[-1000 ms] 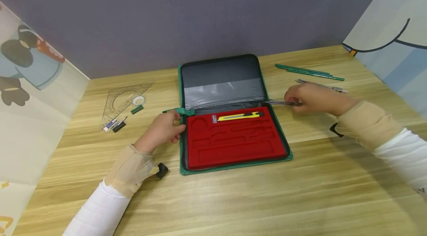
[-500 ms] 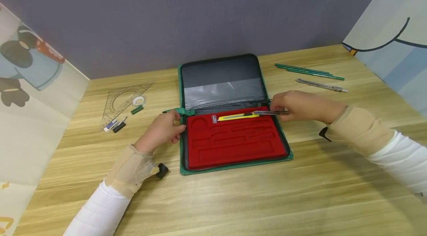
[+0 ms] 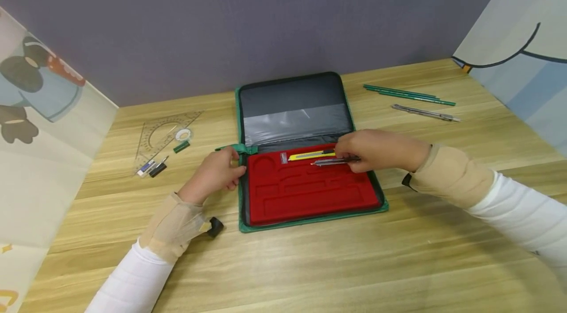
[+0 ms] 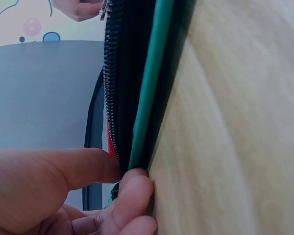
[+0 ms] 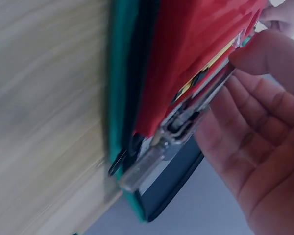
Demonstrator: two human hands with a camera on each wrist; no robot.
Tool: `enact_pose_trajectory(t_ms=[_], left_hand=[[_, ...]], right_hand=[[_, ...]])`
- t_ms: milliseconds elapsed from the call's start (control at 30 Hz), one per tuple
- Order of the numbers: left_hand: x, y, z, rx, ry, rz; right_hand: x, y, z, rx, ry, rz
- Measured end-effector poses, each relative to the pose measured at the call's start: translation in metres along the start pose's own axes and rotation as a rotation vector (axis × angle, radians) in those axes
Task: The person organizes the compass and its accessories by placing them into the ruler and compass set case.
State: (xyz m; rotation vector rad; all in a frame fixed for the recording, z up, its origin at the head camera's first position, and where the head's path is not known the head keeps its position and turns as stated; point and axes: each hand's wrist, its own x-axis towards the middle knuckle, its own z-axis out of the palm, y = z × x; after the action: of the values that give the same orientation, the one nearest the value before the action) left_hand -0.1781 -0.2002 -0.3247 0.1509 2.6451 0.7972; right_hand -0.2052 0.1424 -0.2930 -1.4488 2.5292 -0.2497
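Observation:
An open green zip case (image 3: 294, 94) lies on the table, with a red moulded tray (image 3: 310, 207) in its near half. My left hand (image 3: 216, 172) pinches the case's left edge; in the left wrist view the thumb (image 4: 95, 166) presses beside the zip and the fingers meet the green border. Over the tray's upper right, my right hand (image 3: 372, 149) holds a metal drawing compass (image 3: 328, 161), its legs pointing left. The compass (image 5: 174, 129) hangs just off the tray in the right wrist view, handle end free. Directly behind it a yellow utility knife (image 3: 305, 156) lies in the tray beside a small clear case (image 3: 284, 158).
Left of the case lie a clear set square (image 3: 155, 131), a tape-like white ring (image 3: 183, 135), a green block (image 3: 181, 146), an eraser (image 3: 146, 168) and a black piece (image 3: 158, 170). Several green pencils (image 3: 407, 94) and another metal compass (image 3: 425, 112) lie at right.
My right hand has carried the compass leftward from beside the case to above the red tray, now partly covering the knife's end. The left hand stays at the case's edge.

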Motion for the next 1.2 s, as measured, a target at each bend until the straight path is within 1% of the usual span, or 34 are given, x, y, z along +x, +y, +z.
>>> enact_pose_trajectory(t_ms=[367, 600, 833, 1200], left_hand=[[0.000, 0.000, 0.001, -0.006, 0.010, 0.015], [0.000, 0.000, 0.000, -0.007, 0.014, 0.018], [0.000, 0.002, -0.001, -0.008, 0.007, 0.003], [0.000, 0.001, -0.001, -0.006, 0.004, 0.006]], right_hand=[[0.023, -0.019, 0.003, 0.038, -0.066, -0.029], [0.032, -0.024, 0.006, 0.038, -0.074, -0.089], [0.036, -0.027, 0.009, 0.039, -0.075, -0.090], [0.044, -0.032, 0.011, 0.050, -0.076, -0.107]])
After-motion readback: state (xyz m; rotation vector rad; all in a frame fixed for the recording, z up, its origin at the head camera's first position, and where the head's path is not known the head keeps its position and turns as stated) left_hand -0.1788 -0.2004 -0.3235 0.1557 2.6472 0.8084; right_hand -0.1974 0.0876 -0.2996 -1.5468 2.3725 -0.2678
